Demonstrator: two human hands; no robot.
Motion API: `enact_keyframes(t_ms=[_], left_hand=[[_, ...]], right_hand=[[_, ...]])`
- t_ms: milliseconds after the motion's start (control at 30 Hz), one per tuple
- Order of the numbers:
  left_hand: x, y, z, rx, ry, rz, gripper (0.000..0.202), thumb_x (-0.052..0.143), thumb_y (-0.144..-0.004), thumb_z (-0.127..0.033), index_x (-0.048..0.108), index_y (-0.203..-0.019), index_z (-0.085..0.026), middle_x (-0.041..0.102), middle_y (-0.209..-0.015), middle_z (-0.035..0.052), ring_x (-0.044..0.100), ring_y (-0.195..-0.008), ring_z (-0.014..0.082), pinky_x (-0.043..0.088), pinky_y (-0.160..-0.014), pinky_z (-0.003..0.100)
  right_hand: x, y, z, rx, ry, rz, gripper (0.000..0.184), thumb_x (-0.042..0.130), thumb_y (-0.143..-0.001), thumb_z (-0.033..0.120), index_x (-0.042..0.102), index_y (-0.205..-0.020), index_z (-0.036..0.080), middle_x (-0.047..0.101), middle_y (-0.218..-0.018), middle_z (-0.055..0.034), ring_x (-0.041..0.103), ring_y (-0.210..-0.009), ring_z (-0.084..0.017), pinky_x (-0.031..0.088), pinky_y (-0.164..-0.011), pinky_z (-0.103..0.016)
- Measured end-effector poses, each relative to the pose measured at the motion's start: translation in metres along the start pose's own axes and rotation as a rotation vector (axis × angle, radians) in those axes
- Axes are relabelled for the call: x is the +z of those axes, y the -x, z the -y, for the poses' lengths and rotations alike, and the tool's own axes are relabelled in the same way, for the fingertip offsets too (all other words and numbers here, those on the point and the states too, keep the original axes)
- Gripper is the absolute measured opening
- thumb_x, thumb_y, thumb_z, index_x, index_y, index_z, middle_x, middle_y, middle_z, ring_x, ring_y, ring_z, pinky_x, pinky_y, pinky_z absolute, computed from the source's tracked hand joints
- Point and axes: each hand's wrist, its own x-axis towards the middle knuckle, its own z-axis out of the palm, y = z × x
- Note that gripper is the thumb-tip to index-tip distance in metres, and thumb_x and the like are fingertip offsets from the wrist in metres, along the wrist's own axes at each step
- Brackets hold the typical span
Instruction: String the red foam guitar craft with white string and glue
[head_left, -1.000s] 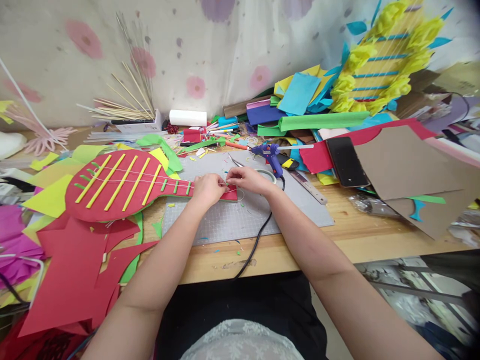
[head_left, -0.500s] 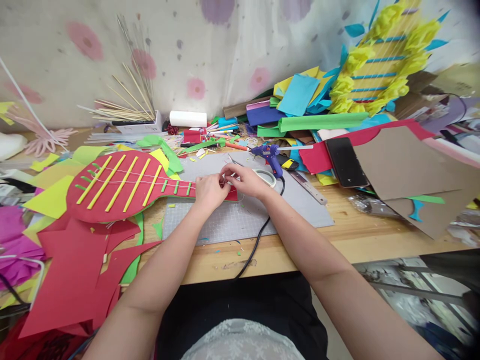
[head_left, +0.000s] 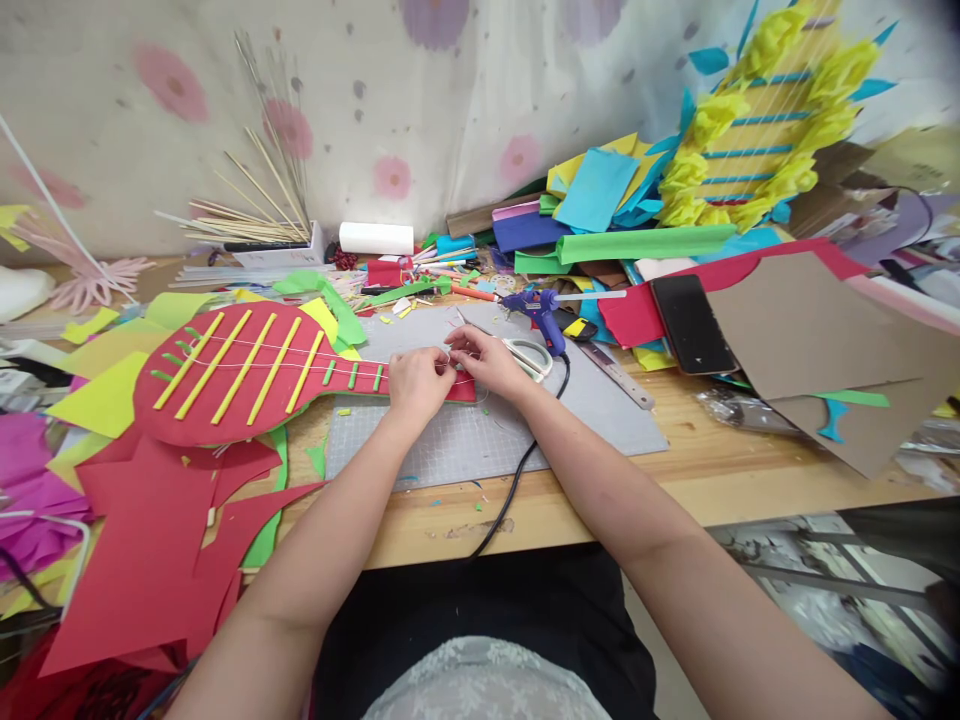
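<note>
A red foam guitar (head_left: 225, 385) with yellow and green strips and thin white strings lies flat, its neck reaching onto the grey cutting mat (head_left: 570, 420). My left hand (head_left: 416, 382) rests on the neck's end and pinches there. My right hand (head_left: 480, 358) meets it from the right, fingertips closed on the thin white string at the neck's tip. The fingers hide the string's end.
Scissors (head_left: 531, 355) lie just behind my right hand. A blue glue gun (head_left: 541, 308) stands beyond, its black cord (head_left: 517, 480) running off the wooden table's front edge. A dark phone (head_left: 694, 322), brown cardboard (head_left: 825, 340), red foam offcuts (head_left: 150, 540) and paper piles surround the mat.
My right hand has shifted slightly left and back, closer against my left hand, uncovering the scissors. The guitar has not moved.
</note>
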Motion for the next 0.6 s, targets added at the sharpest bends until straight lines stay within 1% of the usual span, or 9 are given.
enact_keyframes(t_ms=[100,167,400,500,600], left_hand=[[0.007,0.002,0.002,0.054,-0.043,-0.069,0.017,0.049,-0.083,-0.027,0.065,-0.085,-0.021,0.070,-0.090,0.0058,0.062,-0.090,0.0225,0.037,-0.086,0.037],[0.010,0.004,0.004,0.082,-0.067,-0.087,0.018,0.048,-0.085,-0.027,0.064,-0.087,-0.020,0.070,-0.091,0.0065,0.061,-0.091,0.0224,0.036,-0.085,0.037],[0.015,0.004,0.010,0.142,-0.087,-0.127,0.023,0.043,-0.088,-0.027,0.064,-0.094,-0.021,0.068,-0.094,0.0069,0.059,-0.093,0.0224,0.033,-0.085,0.037],[0.016,0.003,0.010,0.149,-0.086,-0.135,0.020,0.045,-0.088,-0.028,0.064,-0.092,-0.022,0.068,-0.093,0.0061,0.059,-0.093,0.0220,0.033,-0.085,0.036],[0.017,0.002,0.009,0.138,-0.073,-0.145,0.018,0.046,-0.087,-0.026,0.063,-0.089,-0.021,0.068,-0.091,0.0049,0.059,-0.091,0.0211,0.034,-0.084,0.036]], right_hand=[[0.002,-0.001,-0.003,0.056,-0.033,-0.057,0.012,0.052,-0.075,0.021,0.055,-0.086,0.019,0.061,-0.085,-0.0010,0.060,-0.076,-0.013,0.048,-0.078,-0.030],[0.004,-0.002,-0.005,0.083,-0.038,-0.076,0.010,0.053,-0.074,0.021,0.055,-0.083,0.018,0.062,-0.084,-0.0011,0.059,-0.075,-0.012,0.048,-0.078,-0.030],[0.009,-0.005,-0.008,0.127,0.015,-0.051,0.006,0.053,-0.074,0.017,0.056,-0.078,0.018,0.063,-0.082,-0.0008,0.060,-0.079,-0.013,0.047,-0.081,-0.031],[0.007,-0.004,-0.004,0.117,0.054,-0.064,0.014,0.051,-0.074,0.016,0.057,-0.087,0.018,0.063,-0.085,-0.0028,0.060,-0.080,-0.013,0.047,-0.080,-0.031],[-0.004,-0.001,0.006,0.028,0.176,-0.080,0.026,0.050,-0.075,0.018,0.055,-0.101,0.017,0.061,-0.095,-0.0061,0.058,-0.087,-0.016,0.046,-0.081,-0.033]])
